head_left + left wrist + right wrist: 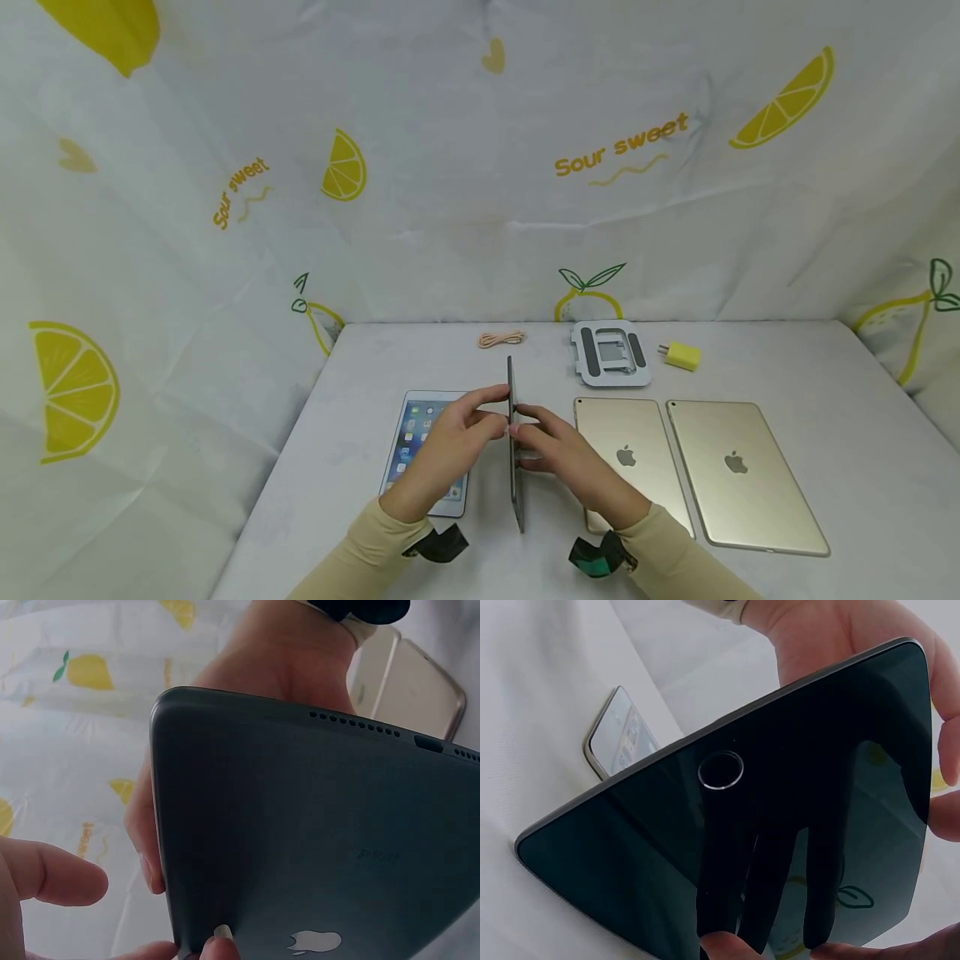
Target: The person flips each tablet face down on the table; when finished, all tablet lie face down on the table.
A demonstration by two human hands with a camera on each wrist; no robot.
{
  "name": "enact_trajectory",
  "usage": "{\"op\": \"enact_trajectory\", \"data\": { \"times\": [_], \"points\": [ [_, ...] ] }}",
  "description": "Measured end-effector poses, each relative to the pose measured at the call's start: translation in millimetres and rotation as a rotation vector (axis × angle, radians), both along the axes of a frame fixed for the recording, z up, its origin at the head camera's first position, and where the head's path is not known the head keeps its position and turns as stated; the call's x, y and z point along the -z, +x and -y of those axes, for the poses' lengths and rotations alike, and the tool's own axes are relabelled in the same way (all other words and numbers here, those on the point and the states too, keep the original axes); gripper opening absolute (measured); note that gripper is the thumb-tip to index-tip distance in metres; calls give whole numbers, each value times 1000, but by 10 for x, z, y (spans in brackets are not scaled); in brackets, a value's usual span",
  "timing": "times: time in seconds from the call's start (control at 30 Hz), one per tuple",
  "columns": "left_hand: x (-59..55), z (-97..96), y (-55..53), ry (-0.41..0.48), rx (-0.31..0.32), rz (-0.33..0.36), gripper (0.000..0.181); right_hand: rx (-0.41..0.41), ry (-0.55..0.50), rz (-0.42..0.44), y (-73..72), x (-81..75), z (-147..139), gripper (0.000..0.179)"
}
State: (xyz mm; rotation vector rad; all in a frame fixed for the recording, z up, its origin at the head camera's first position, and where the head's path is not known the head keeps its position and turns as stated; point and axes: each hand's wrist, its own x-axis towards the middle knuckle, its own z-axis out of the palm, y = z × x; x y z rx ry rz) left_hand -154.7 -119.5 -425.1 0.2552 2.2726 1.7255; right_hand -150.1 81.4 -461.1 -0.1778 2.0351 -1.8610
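A dark grey tablet [515,492] is held upright between the two hands, edge-on in the head view. Its back, with an apple logo [316,942], faces my left hand [442,450]. The black screen, with a ringed home button [720,771], faces my right hand [573,467]. The left hand holds the tablet near its far part, one fingertip pressed on the back. Right fingertips [729,947] rest against the screen. Under the left forearm lies a white tablet [408,429] with its screen lit. A gold tablet [637,425] lies face down, partly behind the right hand.
Another gold tablet [742,492] lies face down at the right. Along the back of the white table [322,467] are a tied beige cable [501,339], a grey folding stand [611,354] and a yellow plug charger [682,356]. A lemon-print curtain [450,250] hangs behind.
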Motion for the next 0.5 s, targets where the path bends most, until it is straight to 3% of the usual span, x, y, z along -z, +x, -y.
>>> {"op": "enact_trajectory", "data": {
  "times": [0.5],
  "points": [
    [49,-6,-55,33,28,43,48,22,-26,30,-22,14,-8,72]
  ]
}}
